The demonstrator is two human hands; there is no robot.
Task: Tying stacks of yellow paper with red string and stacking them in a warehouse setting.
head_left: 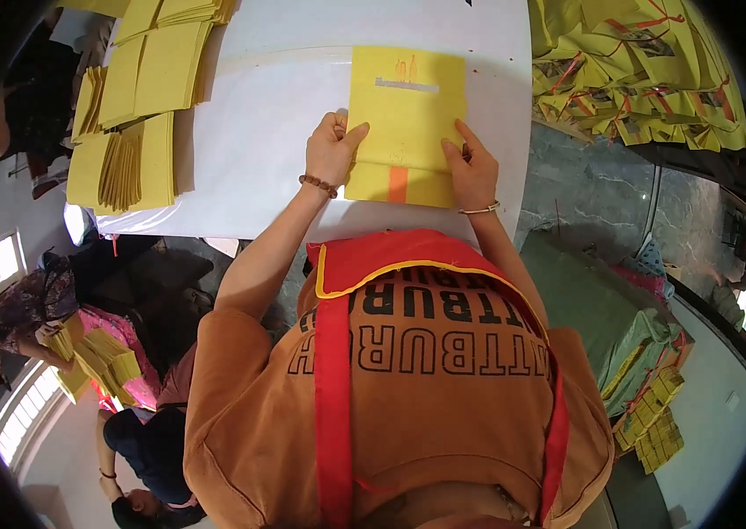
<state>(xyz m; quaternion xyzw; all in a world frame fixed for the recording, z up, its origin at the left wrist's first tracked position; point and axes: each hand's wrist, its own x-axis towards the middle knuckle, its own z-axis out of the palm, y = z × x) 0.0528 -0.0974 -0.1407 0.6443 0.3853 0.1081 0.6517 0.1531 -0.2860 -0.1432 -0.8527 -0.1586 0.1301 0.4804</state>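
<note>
A flat yellow paper envelope (pixel 407 123), with orange marks and a grey strip near its far end, lies before me at the near edge of the white table. A crease crosses its near part, and a short orange strip (pixel 398 185) sits below that crease. My left hand (pixel 334 150) is closed on the left edge, its thumb on top and its fingers curled. At the right edge, my right hand (pixel 472 166) pinches the paper, thumb and forefinger showing; its other fingers are partly hidden.
Stacks of yellow paper envelopes (pixel 139 75) stand on the left of the white table (pixel 276 132). To the right hang yellow bundles with red ties (pixel 629 70). A green-covered pile (pixel 602 317) is at my right. People work at the left, one handling yellow papers (pixel 108 357).
</note>
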